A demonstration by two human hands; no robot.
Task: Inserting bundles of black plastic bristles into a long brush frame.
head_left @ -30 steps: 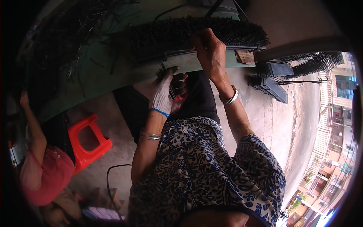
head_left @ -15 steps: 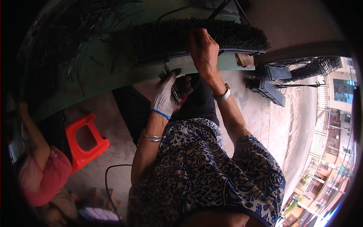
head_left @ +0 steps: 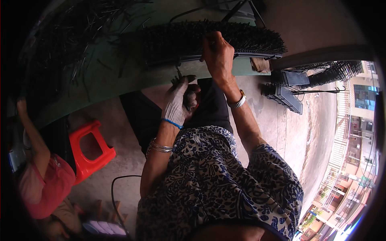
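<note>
The long black bristled strip in its metal rail (head_left: 213, 42) lies along the near edge of the green tabletop (head_left: 100, 86). The right hand (head_left: 217, 56), which was lower on the rail a second ago, now has its grip closed over the strip. The gloved left hand (head_left: 181, 100) has dropped below the edge, curled around small dark pins (head_left: 177, 76). Loose pins (head_left: 68, 44) crowd the left; a red plastic stool (head_left: 90, 148) stands below, well apart.

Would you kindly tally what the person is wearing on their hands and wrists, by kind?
Glove: 1, on the left hand
Bangles: 1 set, on the left wrist
Watch: 1, on the wrist of the bare right hand
Total: 3
</note>
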